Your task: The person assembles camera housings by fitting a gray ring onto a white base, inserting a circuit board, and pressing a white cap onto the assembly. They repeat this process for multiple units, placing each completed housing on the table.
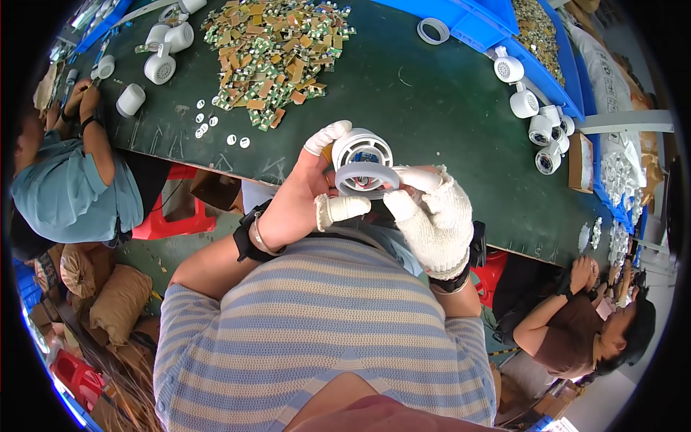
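Observation:
In front of my chest, above the near edge of the table, my left hand (296, 193) grips a white round plastic housing (347, 149). Blue and red wiring shows inside its spoked opening. White covers sit on the left thumb and a fingertip. My right hand (440, 227), in a white knit glove, is closed on a grey plastic ring (367, 170). The ring is tilted at the near side of the housing and partly overlaps it; whether the two are joined I cannot tell. Parts of both hands' fingers are hidden behind these pieces.
A heap of small circuit boards (277, 54) covers the far middle of the green table (403, 93). Small white discs (232, 140) lie left, a white ring (432, 31) far right. White round-headed units (524, 101) stand beside blue bins (468, 21). People sit at both sides.

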`<state>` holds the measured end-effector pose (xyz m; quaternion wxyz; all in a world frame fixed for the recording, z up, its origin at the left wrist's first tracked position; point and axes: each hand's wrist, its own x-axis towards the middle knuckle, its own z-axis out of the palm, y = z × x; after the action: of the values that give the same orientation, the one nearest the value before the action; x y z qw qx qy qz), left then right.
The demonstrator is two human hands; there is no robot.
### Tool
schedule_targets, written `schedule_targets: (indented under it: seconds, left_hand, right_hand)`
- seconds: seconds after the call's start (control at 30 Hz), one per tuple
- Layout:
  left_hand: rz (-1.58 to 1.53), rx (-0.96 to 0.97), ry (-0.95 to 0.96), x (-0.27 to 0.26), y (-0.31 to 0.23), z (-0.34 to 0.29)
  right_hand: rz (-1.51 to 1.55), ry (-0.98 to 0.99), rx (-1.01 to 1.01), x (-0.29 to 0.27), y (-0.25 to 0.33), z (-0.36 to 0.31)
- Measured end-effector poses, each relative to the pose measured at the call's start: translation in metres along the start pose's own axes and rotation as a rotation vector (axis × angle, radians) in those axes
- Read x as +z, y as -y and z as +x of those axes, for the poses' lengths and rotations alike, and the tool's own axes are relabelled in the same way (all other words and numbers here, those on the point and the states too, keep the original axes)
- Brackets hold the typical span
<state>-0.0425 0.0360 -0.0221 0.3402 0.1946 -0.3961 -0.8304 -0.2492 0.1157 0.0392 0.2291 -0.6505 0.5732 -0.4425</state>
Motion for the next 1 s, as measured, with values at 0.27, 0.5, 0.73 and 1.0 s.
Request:
schedule_targets:
  seconds: [0.27,0.5,0.73,1.0]
  left_hand:
    - [0.145,0.075,-0.008,-0.004,0.002,0.000]
    - [0.268,0.204,0.209,0.001,0.016,-0.002]
    - [0.747,0.254,0.239,-0.006,0.005,-0.005]
    - [1.758,0.460,-0.242,-0.075,-0.078,0.006]
  right_hand:
    - [-0.079,-0.041,0.011,0.007,-0.009,0.006]
    - [-0.158,0.058,-0.118,0.020,-0.010,0.022]
    - [-0.185,-0.036,-0.104,0.034,-0.016,0.022]
    - [-0.408,0.102,0.103,-0.044,-0.084,0.031]
